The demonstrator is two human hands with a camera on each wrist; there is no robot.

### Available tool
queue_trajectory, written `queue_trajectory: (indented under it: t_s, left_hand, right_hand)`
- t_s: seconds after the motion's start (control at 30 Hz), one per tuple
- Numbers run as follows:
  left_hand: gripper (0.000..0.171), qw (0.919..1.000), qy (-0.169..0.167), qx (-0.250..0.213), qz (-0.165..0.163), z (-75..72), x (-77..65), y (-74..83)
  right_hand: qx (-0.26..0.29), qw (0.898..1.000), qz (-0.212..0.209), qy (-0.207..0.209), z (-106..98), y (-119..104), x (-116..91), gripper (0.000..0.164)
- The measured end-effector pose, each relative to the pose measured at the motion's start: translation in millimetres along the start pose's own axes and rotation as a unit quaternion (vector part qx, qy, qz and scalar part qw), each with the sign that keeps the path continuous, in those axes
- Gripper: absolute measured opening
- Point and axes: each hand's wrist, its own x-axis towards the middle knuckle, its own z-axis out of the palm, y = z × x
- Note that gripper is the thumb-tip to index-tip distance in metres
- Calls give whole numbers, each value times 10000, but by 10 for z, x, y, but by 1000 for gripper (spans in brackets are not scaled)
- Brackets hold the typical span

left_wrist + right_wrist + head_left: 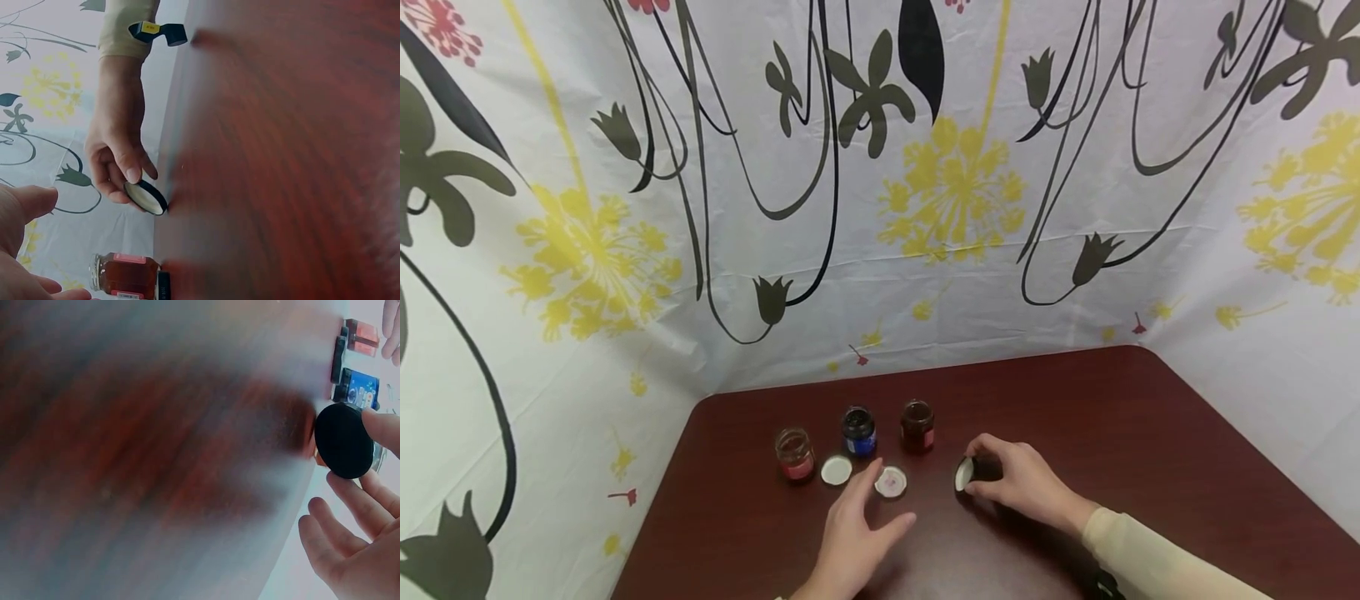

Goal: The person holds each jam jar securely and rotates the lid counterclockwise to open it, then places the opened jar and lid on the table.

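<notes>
Between thumb and fingers my right hand (1022, 483) pinches a jar lid (964, 474), tilted on edge close over the table. Its pale inside faces left in the head view; its black top (344, 440) shows in the right wrist view. My left hand (853, 533) hovers with fingers spread, holding nothing, near a lid lying pale side up (891, 482). Another lid, also pale side up (836, 470), lies to its left. Behind them stand three lidless glass jars: one with a red label (795, 455), one with a blue label (859, 432) and one with dark brown contents (917, 427).
The dark red-brown table (1150, 433) has rounded far corners. A white cloth with printed flowers (955, 317) hangs behind it and along both sides. A dark band with a yellow tag (150, 28) sits on the right sleeve.
</notes>
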Motion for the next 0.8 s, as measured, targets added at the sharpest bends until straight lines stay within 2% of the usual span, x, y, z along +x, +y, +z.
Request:
queue_trajectory:
  t_s: [0.43, 0.8]
  left_hand:
    - [80, 9996, -37, 260, 131, 8, -119, -48]
    - [82, 9993, -271, 217, -142, -21, -167, -14]
  right_hand:
    - [-165, 9998, -122, 0, 59, 48, 47, 51]
    - [-336, 9993, -75, -135, 81, 92, 125, 55]
